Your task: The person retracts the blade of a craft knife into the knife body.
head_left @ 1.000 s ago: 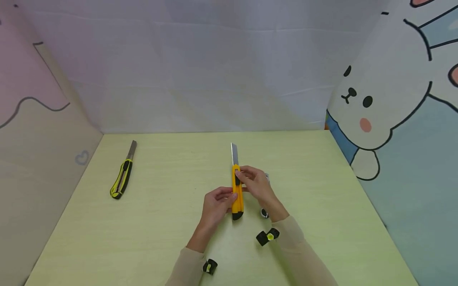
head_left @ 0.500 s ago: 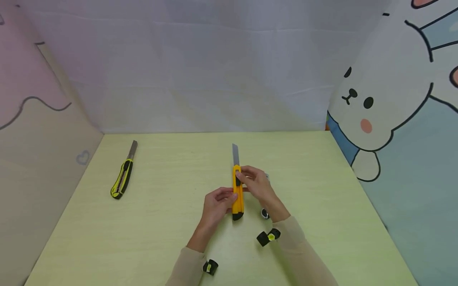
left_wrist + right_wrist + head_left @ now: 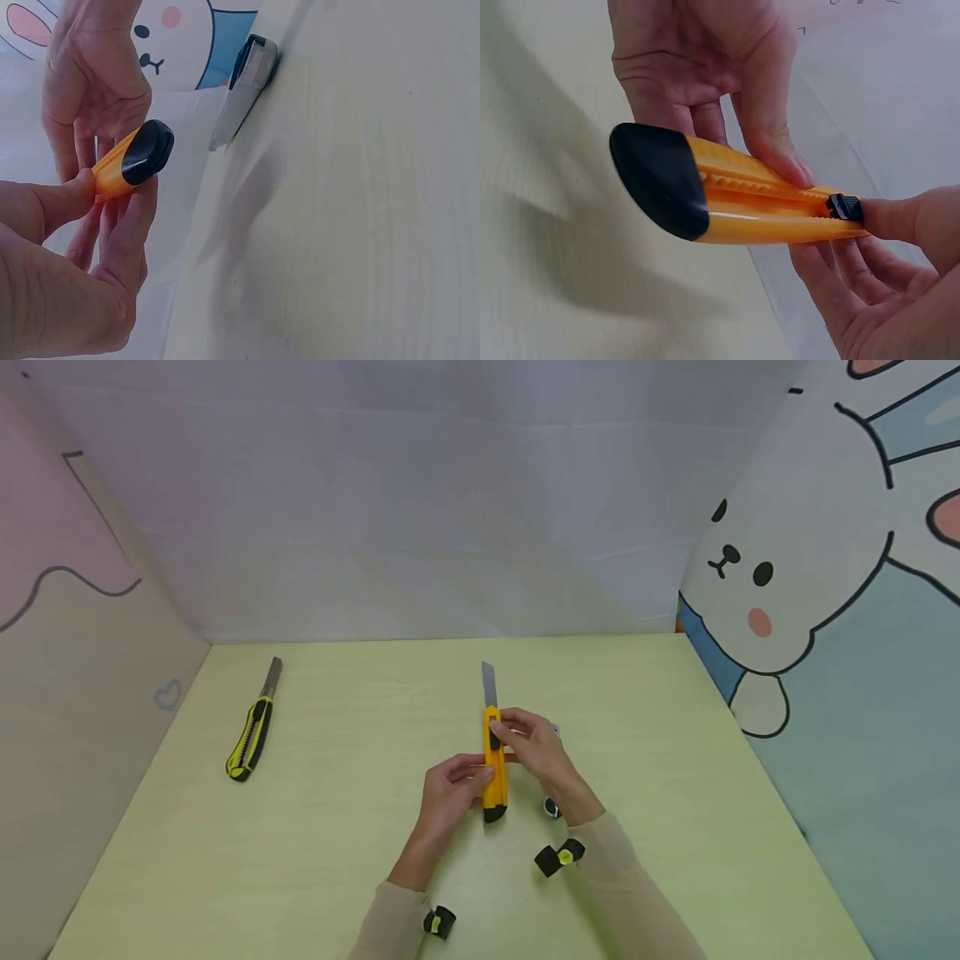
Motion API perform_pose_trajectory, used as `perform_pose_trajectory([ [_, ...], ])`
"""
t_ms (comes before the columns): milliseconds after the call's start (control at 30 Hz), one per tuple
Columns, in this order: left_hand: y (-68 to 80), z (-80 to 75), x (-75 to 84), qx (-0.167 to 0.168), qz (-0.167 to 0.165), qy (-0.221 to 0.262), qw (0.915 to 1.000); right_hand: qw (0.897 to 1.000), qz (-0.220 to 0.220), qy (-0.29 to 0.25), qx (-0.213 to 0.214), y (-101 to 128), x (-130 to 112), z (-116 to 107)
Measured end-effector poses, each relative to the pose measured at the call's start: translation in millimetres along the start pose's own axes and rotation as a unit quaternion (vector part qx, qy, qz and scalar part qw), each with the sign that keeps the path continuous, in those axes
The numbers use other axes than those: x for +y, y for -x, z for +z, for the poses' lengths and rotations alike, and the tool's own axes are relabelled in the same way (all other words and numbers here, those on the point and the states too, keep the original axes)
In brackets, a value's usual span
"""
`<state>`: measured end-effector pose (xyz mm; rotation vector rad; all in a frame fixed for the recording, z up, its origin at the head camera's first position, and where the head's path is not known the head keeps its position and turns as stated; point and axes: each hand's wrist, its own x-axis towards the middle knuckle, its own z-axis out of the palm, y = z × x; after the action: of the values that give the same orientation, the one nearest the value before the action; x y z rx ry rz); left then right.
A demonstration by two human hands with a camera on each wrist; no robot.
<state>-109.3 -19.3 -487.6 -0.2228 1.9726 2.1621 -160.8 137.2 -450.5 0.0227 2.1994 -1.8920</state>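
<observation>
A yellow utility knife (image 3: 495,787) with a black end cap (image 3: 660,180) is held above the table, its long blade (image 3: 489,685) pointing away from me. My left hand (image 3: 447,792) pinches the rear half of the body between thumb and fingers. Nearer the blade, my right hand (image 3: 536,752) grips the front half, its thumb resting on the black slider (image 3: 846,208). In the left wrist view the end cap faces the camera, and both hands surround the body. The blade is hidden in both wrist views.
A black and lime utility knife (image 3: 251,737) lies at the left of the pale table, blade out. Behind my right wrist lies a grey-white knife (image 3: 246,90), mostly covered in the head view. Cloth walls, one with a rabbit drawing (image 3: 795,552), border the table.
Both hands hold the yellow utility knife in the same grip, with its blade out at the same length. Only the head view has shifted slightly.
</observation>
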Motion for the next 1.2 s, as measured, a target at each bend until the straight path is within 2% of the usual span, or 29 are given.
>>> perform_pose_trajectory([
  [300,-1.3,-0.8,-0.8,-0.001,0.001,0.019,0.9998,0.999,-0.037,0.026,0.025,1.1,5.1,6.0],
  [667,-1.9,-1.7,-2.2,-0.001,-0.001,0.018,0.9998,0.999,0.001,-0.032,0.023,0.9,2.2,4.7],
  [1200,-2.8,-5.7,-4.0,-0.016,0.018,0.02,0.9995,0.999,0.02,-0.042,0.029,3.3,4.1,6.9],
])
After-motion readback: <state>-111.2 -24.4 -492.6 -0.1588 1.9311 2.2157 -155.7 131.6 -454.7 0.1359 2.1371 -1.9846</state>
